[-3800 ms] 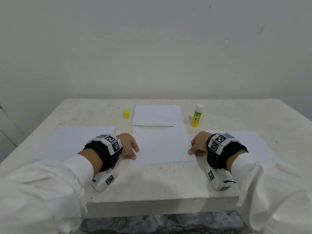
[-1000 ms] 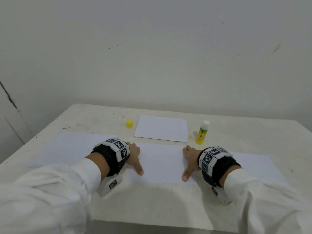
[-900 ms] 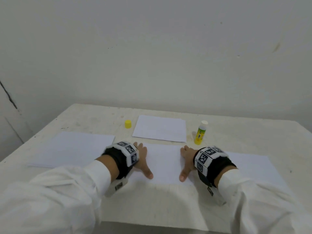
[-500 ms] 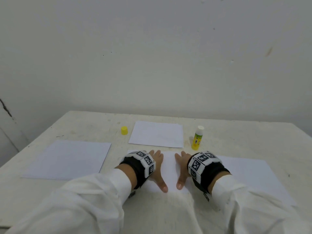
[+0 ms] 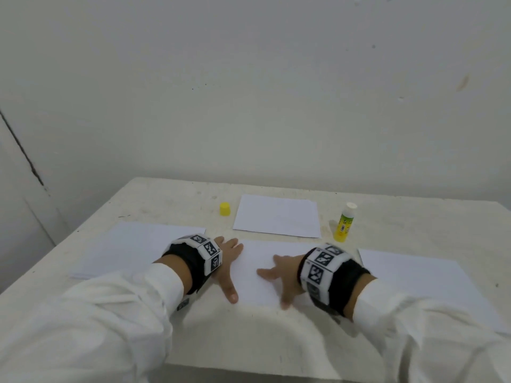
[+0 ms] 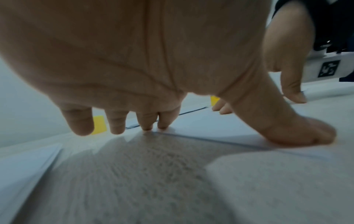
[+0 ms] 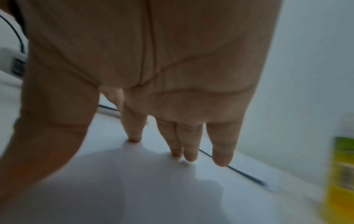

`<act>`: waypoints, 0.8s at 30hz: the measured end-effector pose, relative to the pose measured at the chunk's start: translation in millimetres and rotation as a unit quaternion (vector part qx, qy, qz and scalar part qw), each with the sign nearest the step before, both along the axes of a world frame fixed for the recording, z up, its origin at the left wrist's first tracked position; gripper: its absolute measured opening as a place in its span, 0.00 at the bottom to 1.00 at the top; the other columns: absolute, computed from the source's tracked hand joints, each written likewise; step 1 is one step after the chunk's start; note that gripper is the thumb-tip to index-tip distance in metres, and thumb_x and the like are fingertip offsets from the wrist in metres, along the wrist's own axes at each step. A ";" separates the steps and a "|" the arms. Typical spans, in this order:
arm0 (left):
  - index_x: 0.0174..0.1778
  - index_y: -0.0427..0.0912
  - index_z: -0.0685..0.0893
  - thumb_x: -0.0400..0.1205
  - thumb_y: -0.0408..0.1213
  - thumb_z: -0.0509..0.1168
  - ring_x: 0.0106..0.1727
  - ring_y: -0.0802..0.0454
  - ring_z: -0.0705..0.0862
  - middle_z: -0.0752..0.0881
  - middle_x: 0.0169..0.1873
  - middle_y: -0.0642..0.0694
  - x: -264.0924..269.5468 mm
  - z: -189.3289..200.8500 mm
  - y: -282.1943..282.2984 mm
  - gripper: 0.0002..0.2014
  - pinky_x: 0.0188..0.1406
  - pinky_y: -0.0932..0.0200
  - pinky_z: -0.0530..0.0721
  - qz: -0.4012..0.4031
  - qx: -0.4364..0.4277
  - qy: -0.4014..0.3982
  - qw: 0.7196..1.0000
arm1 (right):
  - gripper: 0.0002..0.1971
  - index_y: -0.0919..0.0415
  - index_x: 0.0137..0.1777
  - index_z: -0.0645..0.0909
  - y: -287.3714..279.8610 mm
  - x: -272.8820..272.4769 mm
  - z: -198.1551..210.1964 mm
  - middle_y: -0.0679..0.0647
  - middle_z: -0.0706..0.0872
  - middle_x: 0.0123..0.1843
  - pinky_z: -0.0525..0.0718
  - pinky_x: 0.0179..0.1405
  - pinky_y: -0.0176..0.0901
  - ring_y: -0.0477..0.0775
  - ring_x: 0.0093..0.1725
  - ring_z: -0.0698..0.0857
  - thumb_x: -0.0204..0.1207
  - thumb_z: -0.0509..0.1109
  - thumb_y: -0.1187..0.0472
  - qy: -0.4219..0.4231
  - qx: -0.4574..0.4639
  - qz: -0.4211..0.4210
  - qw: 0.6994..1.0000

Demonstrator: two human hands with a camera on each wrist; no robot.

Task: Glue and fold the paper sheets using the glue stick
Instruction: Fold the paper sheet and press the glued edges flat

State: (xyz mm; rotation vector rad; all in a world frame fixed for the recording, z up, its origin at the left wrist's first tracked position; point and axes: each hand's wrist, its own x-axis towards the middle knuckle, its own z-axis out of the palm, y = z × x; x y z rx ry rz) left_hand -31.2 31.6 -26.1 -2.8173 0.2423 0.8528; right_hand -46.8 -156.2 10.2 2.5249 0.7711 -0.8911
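A folded white sheet (image 5: 260, 261) lies in front of me on the table. My left hand (image 5: 228, 261) presses flat on its left end, fingers (image 6: 147, 122) straight and thumb (image 6: 298, 134) spread onto the paper (image 6: 220, 127). My right hand (image 5: 279, 275) presses flat on its right part, fingers (image 7: 189, 145) splayed on the sheet (image 7: 153, 181). The yellow glue stick (image 5: 344, 226) stands uncapped just behind my right wrist, blurred at the edge of the right wrist view as the glue stick (image 7: 337, 181). Its yellow cap (image 5: 225, 209) sits apart at the back left, cap (image 6: 98, 125).
A smaller folded sheet (image 5: 278, 215) lies behind the pressed one. Flat white sheets rest on the left (image 5: 132, 244) and on the right (image 5: 414, 277). The pale table (image 5: 414, 217) ends at a near edge below my sleeves; a wall stands behind.
Both hands slid inward along the folded sheet until almost touching, then spread apart again, staying flat on the paper. Before that the near sheet was folded into a narrower strip.
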 end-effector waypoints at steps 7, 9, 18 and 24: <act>0.84 0.52 0.38 0.55 0.72 0.75 0.84 0.42 0.42 0.41 0.84 0.51 5.5 -6.3 1.0 0.70 0.80 0.33 0.53 0.002 0.007 -0.017 1.000 | 0.59 0.44 0.83 0.34 45.3 27.8 -30.8 0.53 0.39 0.85 0.55 0.77 0.70 0.63 0.84 0.50 0.64 0.73 0.32 -0.045 0.044 -0.008 0.998; 0.84 0.51 0.39 0.55 0.72 0.75 0.84 0.43 0.42 0.42 0.84 0.50 5.9 -4.7 1.9 0.70 0.80 0.34 0.53 0.000 0.001 -0.018 1.000 | 0.67 0.42 0.82 0.32 18.7 45.2 -33.8 0.49 0.35 0.85 0.52 0.79 0.69 0.60 0.84 0.47 0.53 0.76 0.27 -0.053 0.038 -0.046 0.997; 0.83 0.45 0.35 0.52 0.66 0.80 0.82 0.45 0.52 0.55 0.82 0.47 2.0 3.0 -4.4 0.76 0.80 0.41 0.58 0.054 -0.072 -0.031 0.995 | 0.63 0.59 0.84 0.34 -71.7 26.6 -1.6 0.55 0.37 0.85 0.51 0.80 0.58 0.57 0.85 0.44 0.65 0.80 0.43 -0.022 0.023 -0.127 0.991; 0.83 0.54 0.36 0.67 0.45 0.81 0.74 0.42 0.73 0.68 0.78 0.45 -10.5 18.7 -14.0 0.64 0.72 0.49 0.73 0.178 -0.251 -0.032 0.951 | 0.62 0.57 0.84 0.41 -69.7 24.1 -3.2 0.57 0.48 0.85 0.60 0.79 0.64 0.61 0.83 0.54 0.62 0.82 0.45 -0.018 0.047 -0.142 0.989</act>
